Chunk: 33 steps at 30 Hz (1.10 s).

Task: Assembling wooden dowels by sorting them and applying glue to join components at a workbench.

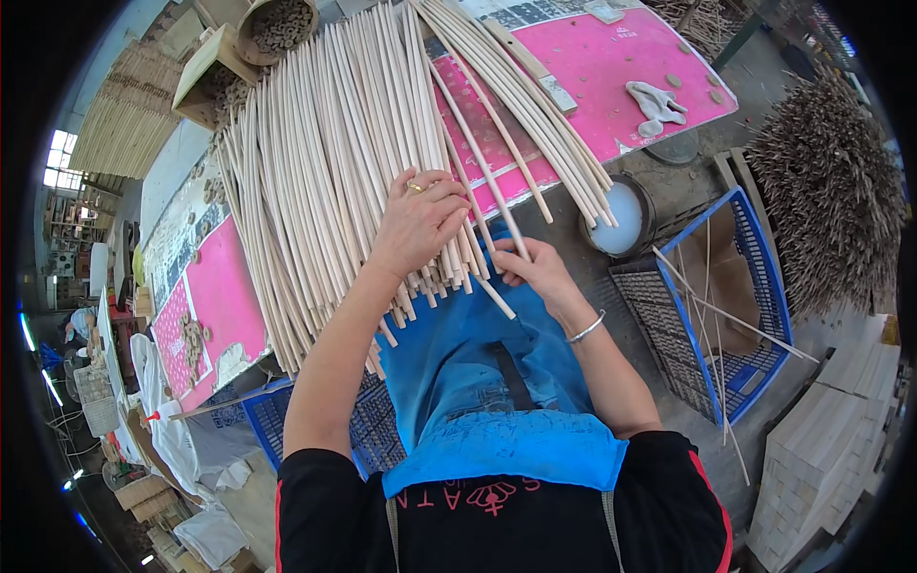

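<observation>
A wide layer of pale wooden rods (325, 143) lies side by side on the pink-covered table, their near ends uneven. My left hand (420, 220), with a ring, rests on the right part of this layer, its fingers spread across the rods and slightly bent. To its right, my right hand (535, 271), with a bracelet on the wrist, is closed round the near end of a single wooden rod (482, 162). That rod slants away over the table, apart from the main layer. Further right lies a smaller group of rods (544, 115), their ends past the table edge.
Beside the table stand a bucket of whitish contents (638, 220) and a blue crate (764, 244) with thin sticks. A white glove (655, 107) lies on the pink table cover (597, 62). At back left is a wooden box (205, 76); a large stick bundle (826, 191) stands right.
</observation>
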Tool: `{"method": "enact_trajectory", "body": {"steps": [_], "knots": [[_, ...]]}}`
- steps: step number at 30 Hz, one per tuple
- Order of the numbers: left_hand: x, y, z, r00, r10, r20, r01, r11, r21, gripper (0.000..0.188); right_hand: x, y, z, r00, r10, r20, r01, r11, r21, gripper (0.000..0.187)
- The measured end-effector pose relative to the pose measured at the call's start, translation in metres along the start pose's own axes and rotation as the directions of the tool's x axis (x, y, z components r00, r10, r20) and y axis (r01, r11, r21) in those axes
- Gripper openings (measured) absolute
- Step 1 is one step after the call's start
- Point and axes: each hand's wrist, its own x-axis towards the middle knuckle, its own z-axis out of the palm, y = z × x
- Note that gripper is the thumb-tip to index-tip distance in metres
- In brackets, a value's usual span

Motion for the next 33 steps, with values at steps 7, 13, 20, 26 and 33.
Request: {"method": "enact_trajectory", "body": {"steps": [7, 13, 20, 26, 33], "knots": [[-0.005, -0.004, -0.002, 1.000, -0.014, 0.019, 0.014, 1.000, 0.006, 0.026, 0.003, 0.002, -0.049, 0.978, -0.006, -0.210, 0.079, 0.937, 0.341, 0.021], [-0.005, -0.001, -0.006, 0.999, 0.016, -0.048, -0.015, 1.000, 0.022, 0.027, -0.013, 0.017, -0.043, 0.995, -0.031, -0.098, 0.081, 0.826, 0.558, 0.041], [-0.002, 0.001, -0.007, 0.997, 0.011, -0.072, -0.009, 1.000, 0.025, 0.019, 0.005, 0.007, 0.020, 0.985, -0.169, 0.031, 0.166, 0.983, 0.085, 0.041], [0.000, 0.002, -0.003, 0.999, 0.035, -0.025, -0.034, 0.998, 0.052, 0.023, 0.020, 0.008, 0.025, 0.976, -0.218, -0.006, 0.218, 0.974, -0.057, 0.035], [0.000, 0.002, -0.004, 1.000, -0.010, -0.016, 0.010, 1.000, 0.024, 0.021, 0.020, 0.006, 0.023, 0.983, -0.178, -0.034, 0.172, 0.976, -0.132, 0.030]]}}
